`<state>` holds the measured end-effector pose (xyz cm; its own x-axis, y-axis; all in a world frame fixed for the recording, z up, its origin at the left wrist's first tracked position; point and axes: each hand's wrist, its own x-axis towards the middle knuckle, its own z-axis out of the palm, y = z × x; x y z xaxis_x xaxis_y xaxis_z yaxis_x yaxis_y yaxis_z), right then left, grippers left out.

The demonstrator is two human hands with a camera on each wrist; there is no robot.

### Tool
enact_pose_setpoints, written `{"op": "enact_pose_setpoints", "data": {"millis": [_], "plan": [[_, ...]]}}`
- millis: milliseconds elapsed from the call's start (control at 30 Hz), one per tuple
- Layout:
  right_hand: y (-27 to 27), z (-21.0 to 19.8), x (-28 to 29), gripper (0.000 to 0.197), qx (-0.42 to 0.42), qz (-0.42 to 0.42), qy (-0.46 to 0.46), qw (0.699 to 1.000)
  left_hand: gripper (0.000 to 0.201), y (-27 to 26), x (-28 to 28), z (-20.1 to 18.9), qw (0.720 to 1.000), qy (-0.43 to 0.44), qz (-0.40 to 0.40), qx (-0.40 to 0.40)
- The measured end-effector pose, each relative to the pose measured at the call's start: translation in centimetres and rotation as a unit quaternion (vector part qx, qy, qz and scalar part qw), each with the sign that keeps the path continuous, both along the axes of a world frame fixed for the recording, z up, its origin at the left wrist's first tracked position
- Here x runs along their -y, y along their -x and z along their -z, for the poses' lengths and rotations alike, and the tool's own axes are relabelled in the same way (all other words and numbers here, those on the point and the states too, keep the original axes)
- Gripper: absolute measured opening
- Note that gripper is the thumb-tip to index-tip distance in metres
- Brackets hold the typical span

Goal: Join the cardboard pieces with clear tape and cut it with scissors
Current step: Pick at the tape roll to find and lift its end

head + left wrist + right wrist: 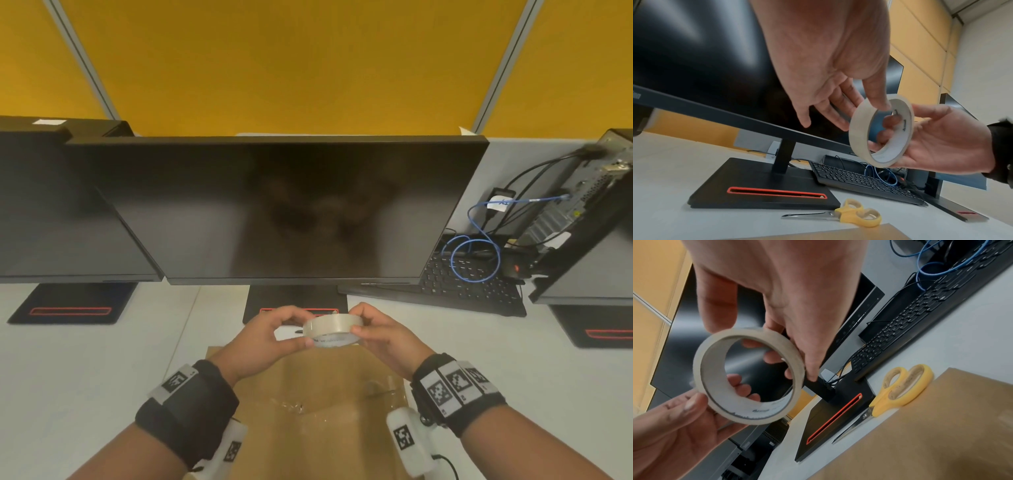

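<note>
Hands meet above the flat brown cardboard [318, 404]: the left hand [263, 337] and right hand [383, 337] both pinch a pale ring-shaped roll of clear tape [334, 328] by its rim. Yellow-handled steel scissors [851, 213] lie closed on the white desk [85, 370], between the cardboard and the black monitor's base [764, 183].

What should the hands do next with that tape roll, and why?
Probably pick the loose end free. Both the left hand and right hand hold the round clear tape roll above the brown cardboard, no strip is pulled out yet, and the yellow-handled scissors lie unused.
</note>
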<state>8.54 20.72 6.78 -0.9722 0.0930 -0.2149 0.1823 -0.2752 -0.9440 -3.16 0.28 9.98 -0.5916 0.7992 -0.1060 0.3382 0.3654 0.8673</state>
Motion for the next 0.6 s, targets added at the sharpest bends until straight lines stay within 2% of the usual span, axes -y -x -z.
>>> {"op": "enact_pose_setpoints", "data": {"millis": [67,133,267,367,467,600], "plan": [[-0.1,0.3,0.0,0.022,0.011,0.026,-0.101,0.994,0.021,-0.3,0.0,0.3,1.0,-0.004,-0.019,-0.004],[-0.4,0.3,0.3,0.037,0.01,0.038,-0.2,0.979,0.022,-0.8,-0.1,0.7,0.999,0.0,-0.04,-0.015],[-0.6,-0.6,2.4,0.046,-0.048,-0.004,-0.335,0.941,0.026,-1.3,-0.1,1.5,0.998,0.018,-0.061,0.015],[-0.2,-0.6,3.4,0.044,-0.06,0.0,-0.369,0.927,0.03,-1.8,-0.2,1.5,0.999,0.029,-0.029,0.028],[0.0,-0.7,3.5,0.043,-0.045,0.019,-0.364,0.93,0.034,-2.0,-0.1,1.3,0.999,0.011,-0.027,0.033],[0.0,-0.8,3.2,0.024,-0.053,0.067,-0.362,0.928,0.046,-2.0,0.1,1.4,0.999,0.022,-0.027,0.036]]}}
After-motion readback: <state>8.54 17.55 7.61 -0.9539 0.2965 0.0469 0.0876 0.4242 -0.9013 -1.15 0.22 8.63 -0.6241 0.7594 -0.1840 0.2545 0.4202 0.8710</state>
